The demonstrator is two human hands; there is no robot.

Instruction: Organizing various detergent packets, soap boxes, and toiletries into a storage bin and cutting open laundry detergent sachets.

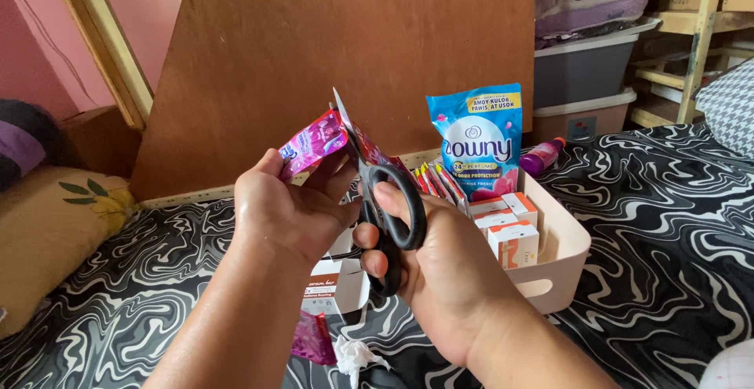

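Sachets [316,142] of shiny pink and purple foil, joined in a short strip, were the thing being worked on; they sat pinched in the left hand [287,212], held up at chest height above the patterned black-and-white bedcover [667,224]. The black-handled scissors [390,220] met the strip at its right end, their blades pointing up and almost hidden behind the foil, so I could not tell how far they had bitten in.

The right hand [440,279] was closed through the scissor loops, thumb in the upper loop and fingers curled through the lower one. The left hand was closed narrowly on the strip, thumb and fingertips gripping just left of the blades.

To cut well here, my judgement was that the strip needed to stay taut and the blades to follow the seam between packets, with the left fingers kept clear of the edge.

Just beyond the hands stood a cream plastic basket [567,257] holding a blue refill pouch [479,142], small orange-and-white boxes [514,232] and a row of slim red sachets [437,181]. A small purple bottle [542,156] lay behind the basket. Below the hands sat an opened white carton [339,287], another pink packet [314,338] and a crumpled white scrap [353,355]. A brown board [353,43] leaned upright behind everything.
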